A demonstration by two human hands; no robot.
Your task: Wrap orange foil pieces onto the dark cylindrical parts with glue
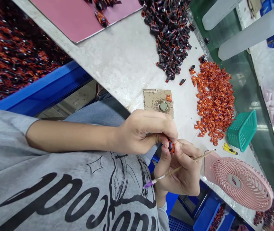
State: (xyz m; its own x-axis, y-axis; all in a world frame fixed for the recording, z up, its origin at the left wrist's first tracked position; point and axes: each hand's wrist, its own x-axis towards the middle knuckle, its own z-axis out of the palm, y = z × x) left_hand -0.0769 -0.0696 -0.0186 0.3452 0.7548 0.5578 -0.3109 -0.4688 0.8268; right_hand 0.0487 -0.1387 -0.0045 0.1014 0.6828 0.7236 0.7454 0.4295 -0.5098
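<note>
A small shiny dark and orange plastic piece (171, 147) is pinched between the fingertips of both hands, which hide much of it. My left hand (149, 131) has its thumb and curled forefinger on the piece. My right hand (181, 166) grips it with thumb and fingers from the other side. Across the right hand lies a thin wooden stick (169, 173) with a purple end and a dark tip, tucked between the fingers. Just beyond the hands is a cardboard square (151, 101), bearing a small round pot (163, 106), dark specks and an orange spiky piece (168, 97).
On the white table (120, 61) lie a heap of dark pieces (170, 35) and a heap of orange spiky pieces (214, 99). A green basket (241, 131), yellow cutter (230, 149) and pink fan (243, 183) stand to the right. A blue crate (43, 83) of pieces is at left.
</note>
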